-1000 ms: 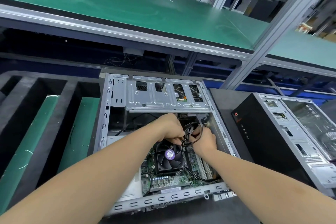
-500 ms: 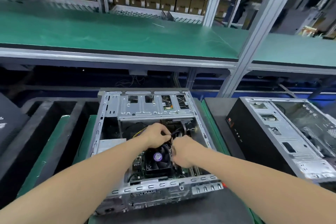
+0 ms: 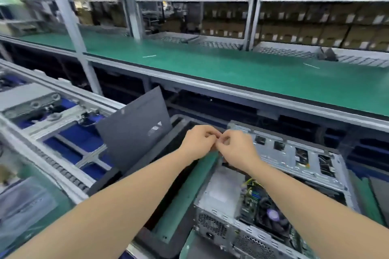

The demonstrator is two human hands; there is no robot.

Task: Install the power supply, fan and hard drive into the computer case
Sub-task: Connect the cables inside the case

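2 hands pinch together above the case corner

The left hand (image 3: 199,143) and right hand (image 3: 237,148) meet fingertip to fingertip, probably on something small; I cannot tell what. The open computer case (image 3: 290,155) lies below and right of them, its fan (image 3: 271,215) inside.

A green-matted workbench (image 3: 174,202) carries the open computer case (image 3: 280,200) on its side, and, just to its left, a dark slotted tray (image 3: 117,176) where a dark panel (image 3: 134,130) leans tilted. Behind, a raised green shelf (image 3: 231,69) holds small white scraps (image 3: 149,56).
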